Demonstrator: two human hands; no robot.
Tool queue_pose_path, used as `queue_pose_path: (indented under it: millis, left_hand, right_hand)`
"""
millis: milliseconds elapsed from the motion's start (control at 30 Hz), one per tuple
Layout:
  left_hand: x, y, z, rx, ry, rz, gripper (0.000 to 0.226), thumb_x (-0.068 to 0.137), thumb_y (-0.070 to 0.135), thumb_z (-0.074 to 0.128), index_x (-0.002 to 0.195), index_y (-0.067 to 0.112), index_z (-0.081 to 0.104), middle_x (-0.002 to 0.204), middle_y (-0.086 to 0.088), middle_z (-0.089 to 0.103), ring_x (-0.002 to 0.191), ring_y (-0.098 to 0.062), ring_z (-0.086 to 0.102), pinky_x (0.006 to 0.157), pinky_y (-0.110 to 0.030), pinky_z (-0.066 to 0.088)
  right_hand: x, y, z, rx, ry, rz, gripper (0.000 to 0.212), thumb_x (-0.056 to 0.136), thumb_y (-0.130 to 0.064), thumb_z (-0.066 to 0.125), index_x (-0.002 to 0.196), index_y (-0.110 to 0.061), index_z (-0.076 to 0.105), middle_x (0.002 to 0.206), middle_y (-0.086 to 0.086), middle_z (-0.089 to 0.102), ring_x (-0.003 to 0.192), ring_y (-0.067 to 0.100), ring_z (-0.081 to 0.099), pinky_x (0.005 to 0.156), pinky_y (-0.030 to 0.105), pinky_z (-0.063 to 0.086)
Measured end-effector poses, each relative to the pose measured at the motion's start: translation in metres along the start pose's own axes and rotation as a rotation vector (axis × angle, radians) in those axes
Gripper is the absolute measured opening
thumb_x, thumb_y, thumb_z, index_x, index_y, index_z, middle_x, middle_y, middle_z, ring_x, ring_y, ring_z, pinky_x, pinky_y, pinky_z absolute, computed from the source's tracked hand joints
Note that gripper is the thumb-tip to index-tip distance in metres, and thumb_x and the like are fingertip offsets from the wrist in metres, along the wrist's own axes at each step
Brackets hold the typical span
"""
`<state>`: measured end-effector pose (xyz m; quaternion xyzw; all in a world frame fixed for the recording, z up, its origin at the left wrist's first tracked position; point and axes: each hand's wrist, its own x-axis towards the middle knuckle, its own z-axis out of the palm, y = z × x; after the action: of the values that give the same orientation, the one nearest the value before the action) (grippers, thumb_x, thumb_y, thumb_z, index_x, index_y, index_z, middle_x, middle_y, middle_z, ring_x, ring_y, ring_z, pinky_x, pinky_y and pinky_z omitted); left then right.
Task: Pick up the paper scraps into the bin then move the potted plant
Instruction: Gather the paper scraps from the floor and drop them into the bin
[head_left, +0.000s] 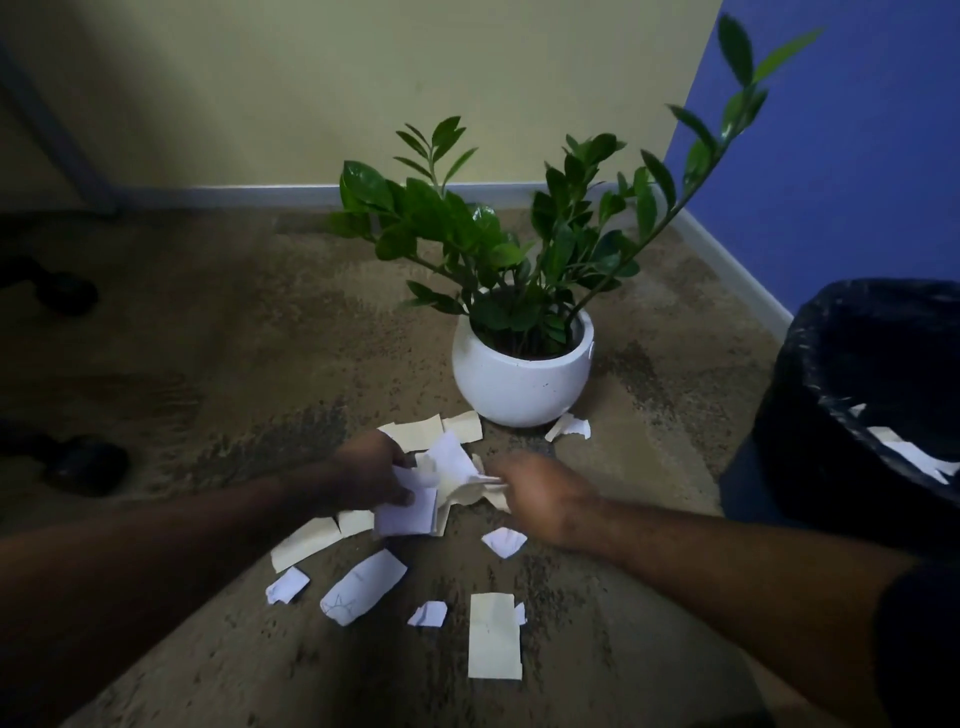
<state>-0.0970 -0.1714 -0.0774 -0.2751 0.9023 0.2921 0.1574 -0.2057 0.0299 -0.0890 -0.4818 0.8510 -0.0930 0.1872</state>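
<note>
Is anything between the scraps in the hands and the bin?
Nothing visible. Both hands, left and right, grip a bunch of scraps in front of the pot. The bin stands to the right with its mouth open; only bare floor lies between.

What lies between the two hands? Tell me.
In the head view, a bunch of paper scraps spans the gap: the left hand and the right hand each grip it.

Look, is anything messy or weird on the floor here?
Yes. Torn paper scraps lie scattered over the carpet before the white plant pot. Both hands, left hand and right hand, hold a bunch. Some are already in the black bin.
</note>
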Motion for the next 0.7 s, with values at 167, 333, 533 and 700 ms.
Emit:
queue_pose_path:
  millis: [167, 333, 533, 700]
  left_hand:
    - [-0.004, 0.023, -0.01, -0.051, -0.012, 0.036, 0.031, 0.076, 0.023, 0.079, 0.104, 0.011, 0.074, 0.095, -0.003, 0.072, 0.083, -0.017, 0.069, 0.074, -0.031, 0.058]
    - [-0.014, 0.066, -0.02, -0.224, -0.017, 0.115, 0.014, 0.078, 0.021, 0.08, 0.086, 0.012, 0.072, 0.081, -0.001, 0.069, 0.072, -0.012, 0.066, 0.058, -0.022, 0.052]
    - [-0.03, 0.124, -0.025, -0.485, 0.012, 0.244, 0.017, 0.072, 0.015, 0.085, 0.078, 0.005, 0.073, 0.07, -0.004, 0.069, 0.065, -0.018, 0.066, 0.054, -0.026, 0.052]
    - [-0.043, 0.175, -0.033, -0.711, 0.033, 0.333, 0.016, 0.073, 0.006, 0.082, 0.086, 0.002, 0.073, 0.091, -0.023, 0.073, 0.079, -0.033, 0.069, 0.077, -0.051, 0.057]
  right_hand:
    - [-0.024, 0.02, -0.039, 0.173, 0.138, 0.14, 0.014, 0.084, -0.006, 0.056, 0.096, -0.007, 0.064, 0.095, 0.011, 0.066, 0.085, 0.024, 0.061, 0.066, 0.024, 0.035]
    - [-0.059, 0.036, -0.084, 0.326, 0.251, 0.168, 0.018, 0.085, -0.01, 0.065, 0.102, -0.012, 0.069, 0.091, -0.003, 0.063, 0.083, 0.011, 0.057, 0.06, 0.008, 0.038]
    - [-0.096, 0.048, -0.156, 0.423, 0.445, 0.15, 0.013, 0.085, -0.009, 0.069, 0.096, -0.014, 0.065, 0.085, 0.007, 0.066, 0.069, 0.028, 0.065, 0.066, 0.044, 0.056]
    - [-0.127, 0.066, -0.216, 0.567, 0.649, 0.205, 0.018, 0.088, -0.009, 0.067, 0.105, -0.006, 0.066, 0.088, 0.015, 0.07, 0.065, 0.034, 0.07, 0.058, 0.043, 0.06]
